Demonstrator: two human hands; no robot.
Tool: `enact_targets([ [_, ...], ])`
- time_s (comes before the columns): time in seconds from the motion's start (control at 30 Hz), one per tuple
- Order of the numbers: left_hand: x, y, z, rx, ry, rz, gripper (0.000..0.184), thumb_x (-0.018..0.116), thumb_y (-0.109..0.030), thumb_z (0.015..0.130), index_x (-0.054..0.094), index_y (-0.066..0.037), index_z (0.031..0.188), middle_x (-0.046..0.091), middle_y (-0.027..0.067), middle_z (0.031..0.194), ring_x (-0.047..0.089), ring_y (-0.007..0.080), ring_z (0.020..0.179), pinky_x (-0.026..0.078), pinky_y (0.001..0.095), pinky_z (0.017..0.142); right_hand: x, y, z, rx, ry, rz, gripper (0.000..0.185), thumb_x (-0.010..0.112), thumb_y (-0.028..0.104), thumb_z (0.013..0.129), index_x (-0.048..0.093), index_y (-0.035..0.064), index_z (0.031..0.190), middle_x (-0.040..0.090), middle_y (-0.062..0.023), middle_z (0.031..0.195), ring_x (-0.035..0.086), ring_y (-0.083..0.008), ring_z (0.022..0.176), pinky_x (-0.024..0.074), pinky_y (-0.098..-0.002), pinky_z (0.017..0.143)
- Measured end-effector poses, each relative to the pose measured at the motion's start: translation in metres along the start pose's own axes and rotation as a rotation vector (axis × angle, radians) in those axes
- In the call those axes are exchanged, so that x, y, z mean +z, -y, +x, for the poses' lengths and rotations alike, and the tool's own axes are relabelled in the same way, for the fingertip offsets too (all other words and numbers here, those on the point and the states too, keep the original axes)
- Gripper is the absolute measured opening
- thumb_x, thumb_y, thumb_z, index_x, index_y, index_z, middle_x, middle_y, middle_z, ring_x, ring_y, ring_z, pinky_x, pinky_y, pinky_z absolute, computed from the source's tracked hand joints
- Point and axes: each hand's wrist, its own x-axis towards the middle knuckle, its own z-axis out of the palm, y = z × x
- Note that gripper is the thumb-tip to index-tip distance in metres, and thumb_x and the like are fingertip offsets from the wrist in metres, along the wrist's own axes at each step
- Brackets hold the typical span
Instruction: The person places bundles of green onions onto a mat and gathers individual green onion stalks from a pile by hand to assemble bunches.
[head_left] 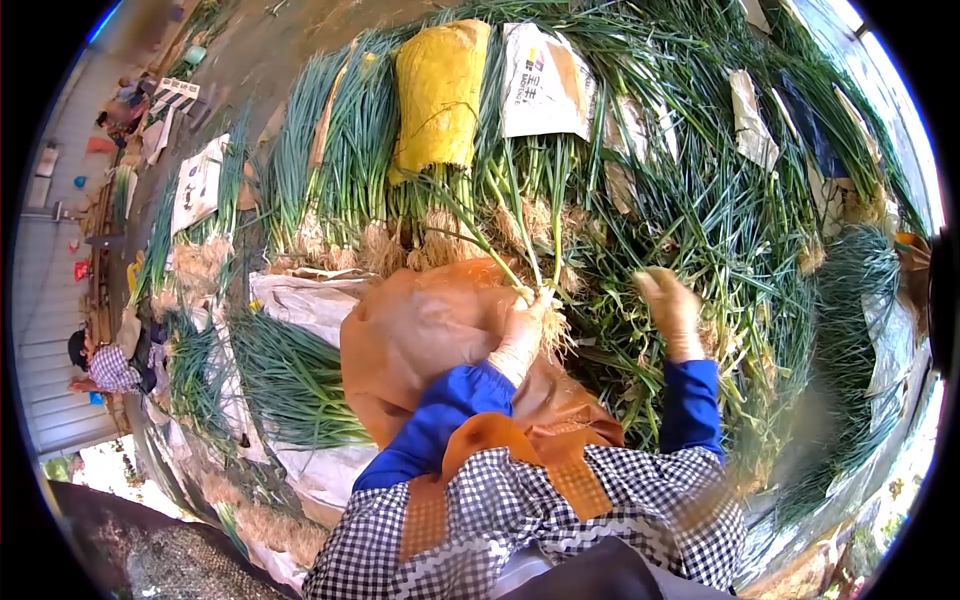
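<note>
Over an orange apron [420,345] spread across the lap, my left hand [522,325] is closed around a few green onions [557,225]. Their pale roots hang beside the fingers, and the green stalks point away from me. My right hand [672,305] is raised to the right, apart from those onions, above a heap of loose leaves [640,375]. It is blurred, and whether its fingers hold anything cannot be made out.
Rooted onion bundles [345,150] lie ahead, under a yellow sack [440,95] and a white printed sack [545,80]. Another green pile [295,380] rests at left on pale sheeting [310,300]. A person [110,368] sits at far left.
</note>
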Motion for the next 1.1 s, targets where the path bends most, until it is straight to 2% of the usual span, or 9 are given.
enact_targets([
  [0.17,-0.007,0.015,-0.003,0.111,0.063,0.052,0.033,0.048,0.002,0.082,0.045,-0.004,0.114,0.053,0.0045,0.098,0.053,0.0140,0.083,0.046,0.0231,0.075,0.045,0.084,0.020,-0.444,0.550,0.315,0.033,0.062,0.040,0.079,0.063,0.0116,0.095,0.064,-0.0099,0.081,0.062,-0.0253,0.071,0.0468,-0.0352,0.064],
  [0.23,-0.020,0.016,0.002,0.036,0.063,0.147,0.036,0.046,0.004,0.081,0.043,-0.005,0.116,0.053,0.0066,0.098,0.053,0.0175,0.086,0.048,0.0270,0.074,0.077,0.074,0.020,-0.914,0.177,0.252,0.015,0.060,0.030,0.076,0.063,0.0158,0.079,0.058,-0.0055,0.063,0.060,-0.0235,0.062,0.0476,-0.0334,0.059],
  [0.37,-0.027,0.021,0.011,-0.031,-0.032,-0.207,0.029,0.048,0.001,0.082,0.047,-0.004,0.111,0.056,0.0092,0.093,0.057,0.0187,0.076,0.051,0.0285,0.062,0.053,0.079,-0.011,-0.853,0.172,0.289,0.010,0.057,0.018,0.079,0.059,0.0109,0.072,0.057,-0.0028,0.060,0.055,-0.0194,0.052,0.0440,-0.0288,0.049],
  [0.5,-0.018,-0.002,0.002,0.049,0.000,0.019,0.019,0.053,-0.002,0.083,0.050,-0.002,0.102,0.062,0.0073,0.077,0.058,0.0177,0.058,0.051,0.0295,0.056,-0.028,0.053,-0.024,-0.271,0.960,0.611,0.014,0.058,0.018,0.082,0.065,0.0088,0.089,0.060,-0.0076,0.064,0.056,-0.0193,0.054,0.0459,-0.0320,0.051],
  [0.6,-0.009,0.010,0.005,0.247,-0.083,0.241,0.033,0.056,0.003,0.079,0.048,-0.003,0.111,0.058,0.0059,0.085,0.057,0.0143,0.067,0.049,0.0256,0.057,0.006,0.016,-0.001,-0.222,0.165,-0.324,0.018,0.061,0.024,0.081,0.067,0.0132,0.094,0.065,-0.0069,0.074,0.062,-0.0186,0.062,0.0498,-0.0301,0.057],
  [0.63,-0.004,0.006,0.007,0.253,-0.076,0.240,0.033,0.056,0.003,0.079,0.048,-0.003,0.111,0.058,0.0059,0.085,0.057,0.0143,0.067,0.049,0.0256,0.057,0.002,0.040,-0.004,-0.273,0.137,0.137,0.024,0.063,0.027,0.081,0.064,0.0113,0.100,0.065,-0.0081,0.079,0.062,-0.0134,0.066,0.0514,-0.0254,0.058],
  [0.93,-0.094,0.068,0.067,-0.126,0.130,-0.490,0.034,0.034,-0.029,0.093,0.046,-0.004,0.114,0.054,0.0088,0.093,0.052,0.0173,0.086,0.044,0.0280,0.080,0.041,0.101,-0.016,-0.321,0.745,0.835,0.025,0.058,0.026,0.085,0.062,0.0033,0.075,0.061,-0.0049,0.067,0.060,-0.0157,0.064,0.0434,-0.0283,0.054],
  [1.03,-0.034,0.003,0.009,-0.110,0.051,0.225,0.023,0.046,-0.008,0.086,0.052,0.001,0.107,0.060,0.0106,0.096,0.059,0.0196,0.084,0.049,0.0274,0.075,0.004,0.037,0.002,-0.287,1.155,1.331,0.022,0.058,0.024,0.084,0.063,0.0030,0.084,0.061,-0.0042,0.066,0.054,-0.0143,0.055,0.0421,-0.0263,0.051],
  [1.1,-0.004,-0.028,-0.016,-0.150,0.079,-0.150,0.026,0.052,-0.001,0.080,0.055,-0.001,0.105,0.060,0.0071,0.088,0.054,0.0165,0.064,0.049,0.0252,0.059,0.011,0.038,0.028,-0.061,0.644,0.651,0.026,0.060,0.030,0.082,0.065,0.0045,0.084,0.062,-0.0049,0.065,0.058,-0.0158,0.057,0.0443,-0.0281,0.053],
])
